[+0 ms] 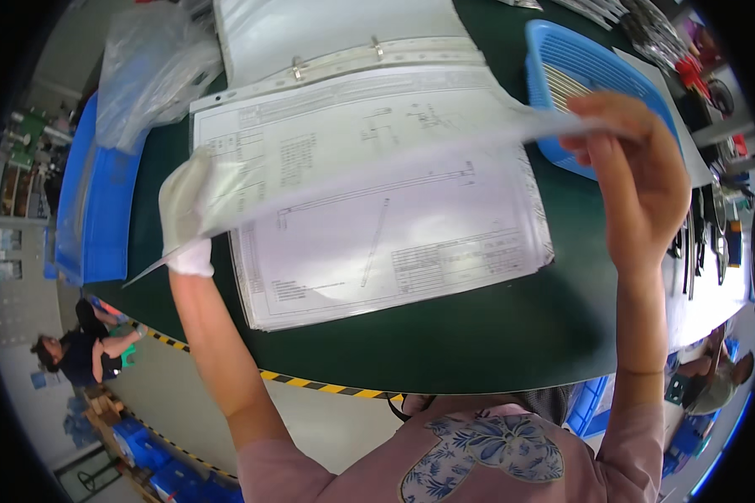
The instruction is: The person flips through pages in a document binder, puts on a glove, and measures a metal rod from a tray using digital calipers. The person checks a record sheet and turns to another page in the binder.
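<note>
A ring binder (335,71) lies spread on the green table, its two metal rings near the far side. My right hand (637,168), bare, pinches the right edge of a clear-sleeved drawing page (335,151) between thumb and fingers. That page is lifted and curved above the binder. My left hand (189,210), in a white glove, is at the left part of the raised page; the see-through sleeve crosses it and its fingers cannot be made out. Below lies another sleeved drawing sheet (377,243), showing a long thin part and a table of lines.
A blue tray (101,243) stands at the left, with clear plastic bags (155,75) beyond it. At the right, a light-blue basket (554,46) holds thin rods (566,84). The table's curved front edge (445,390) is close to me. Other people sit farther off.
</note>
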